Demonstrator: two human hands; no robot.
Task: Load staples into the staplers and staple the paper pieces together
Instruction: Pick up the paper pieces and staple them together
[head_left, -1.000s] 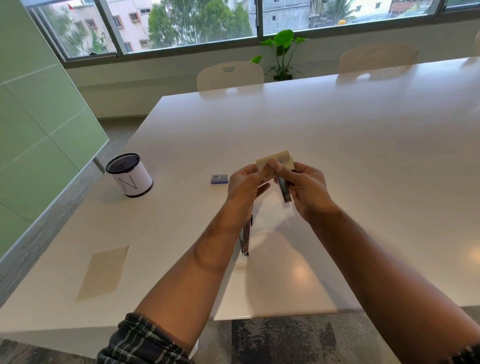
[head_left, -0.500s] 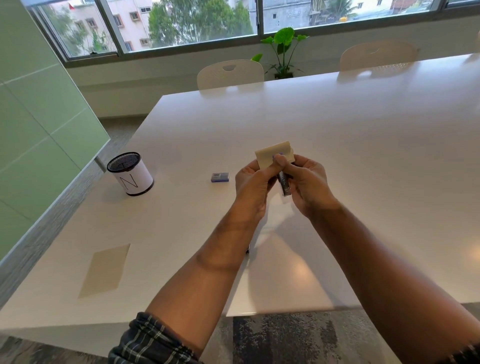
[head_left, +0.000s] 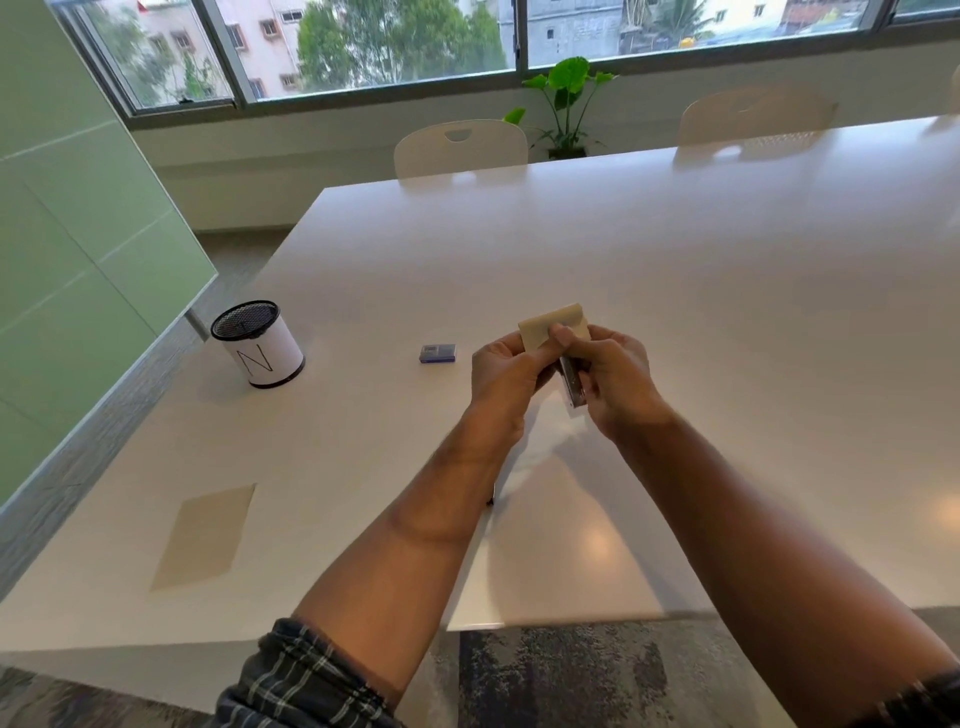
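Observation:
Above the middle of the white table (head_left: 727, 270), my left hand (head_left: 506, 371) pinches a small stack of cream paper pieces (head_left: 550, 325) by its lower left edge. My right hand (head_left: 615, 376) grips a small metal stapler (head_left: 571, 382), its thumb lying on the paper's lower edge. The stapler's jaws are hidden behind the fingers. A second stapler (head_left: 492, 493) lies on the table, almost wholly hidden under my left forearm. A small blue staple box (head_left: 438, 353) sits on the table to the left of my hands.
A black mesh pen cup (head_left: 258, 343) with a white wrap marked "N" stands at the left. A beige paper sheet (head_left: 205, 535) lies flat near the left front edge. Two chairs (head_left: 460, 148) and a potted plant (head_left: 566, 101) stand beyond the far edge.
Both hands with paper and stapler rose slightly and drew closer together. My left forearm now covers most of the stapler lying on the table.

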